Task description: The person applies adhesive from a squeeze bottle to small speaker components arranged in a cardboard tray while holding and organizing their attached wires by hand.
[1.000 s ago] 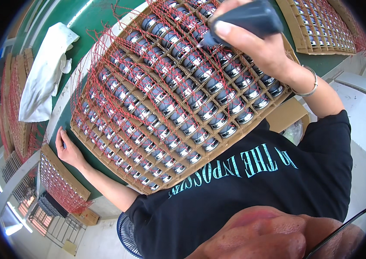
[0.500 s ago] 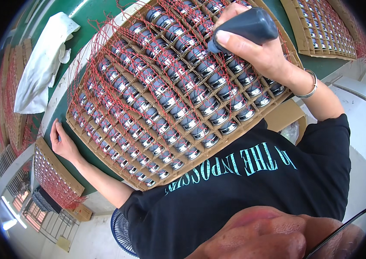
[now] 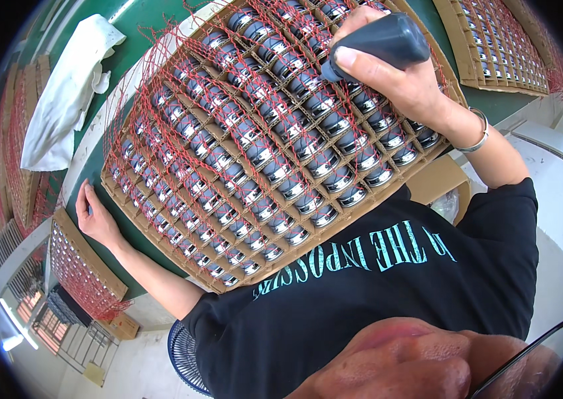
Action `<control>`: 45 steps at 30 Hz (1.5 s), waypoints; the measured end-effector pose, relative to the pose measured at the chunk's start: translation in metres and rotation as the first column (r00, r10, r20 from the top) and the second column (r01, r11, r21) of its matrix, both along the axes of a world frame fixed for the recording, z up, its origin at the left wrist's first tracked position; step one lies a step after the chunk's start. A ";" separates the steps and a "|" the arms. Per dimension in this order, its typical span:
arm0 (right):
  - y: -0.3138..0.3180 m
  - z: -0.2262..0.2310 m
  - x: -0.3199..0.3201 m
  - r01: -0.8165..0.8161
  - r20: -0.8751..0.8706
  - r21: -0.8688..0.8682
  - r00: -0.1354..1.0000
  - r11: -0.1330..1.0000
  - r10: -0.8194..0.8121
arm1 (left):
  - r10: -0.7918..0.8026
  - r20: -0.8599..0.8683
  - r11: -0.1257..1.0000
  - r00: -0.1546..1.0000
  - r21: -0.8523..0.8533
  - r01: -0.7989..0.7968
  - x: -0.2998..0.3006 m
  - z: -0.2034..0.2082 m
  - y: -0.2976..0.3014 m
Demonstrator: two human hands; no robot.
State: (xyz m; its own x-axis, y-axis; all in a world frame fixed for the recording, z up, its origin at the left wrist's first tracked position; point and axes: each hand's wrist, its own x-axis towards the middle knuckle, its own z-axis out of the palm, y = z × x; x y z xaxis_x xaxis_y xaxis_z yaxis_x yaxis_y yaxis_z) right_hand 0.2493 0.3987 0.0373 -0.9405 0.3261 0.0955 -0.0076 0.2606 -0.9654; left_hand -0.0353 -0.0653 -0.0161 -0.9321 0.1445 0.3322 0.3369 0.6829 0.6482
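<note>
The left hand [image 3: 97,218] lies flat, fingers together, at 9 o'clock by the big cardboard tray [image 3: 361,223] of little coils [image 3: 275,156]. At 1 o'clock, the right hand [image 3: 398,83] squeezes a dark bottle [image 3: 381,41], tip down on the coils.

matt cardboard tray [image 3: 162,263], shiny metal coils [image 3: 275,159], smooth dark plastic bottle [image 3: 381,40].

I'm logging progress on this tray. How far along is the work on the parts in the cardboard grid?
Done: cannot tell; all the coils look alike. In hand: the right hand presses a dark squeeze bottle, tip down, onto a coil near the cardboard tray's far end, while the left hand rests at its corner. Left: unclear.
</note>
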 end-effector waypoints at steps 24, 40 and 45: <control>0.004 -0.005 0.001 -0.007 -0.116 -0.124 0.993 0.992 -0.007 | 0.006 -0.002 0.999 1.000 -0.052 -0.006 0.003 0.004 0.009; 0.002 -0.007 0.001 -0.020 -0.119 -0.156 0.993 0.987 0.001 | 0.002 0.003 0.999 1.000 -0.053 -0.002 0.001 0.003 0.005; 0.003 -0.004 0.002 0.006 -0.085 -0.149 0.996 0.989 -0.019 | 0.000 -0.005 0.999 1.000 -0.054 0.000 0.004 0.004 0.007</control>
State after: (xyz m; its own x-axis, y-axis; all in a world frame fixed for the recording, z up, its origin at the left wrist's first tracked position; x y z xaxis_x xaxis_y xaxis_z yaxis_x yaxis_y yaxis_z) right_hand 0.2516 0.4017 0.0334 -0.9266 0.3546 0.1253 -0.0899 0.1146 -0.9893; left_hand -0.0315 -0.0581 -0.0123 -0.9305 0.1623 0.3283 0.3398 0.7167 0.6090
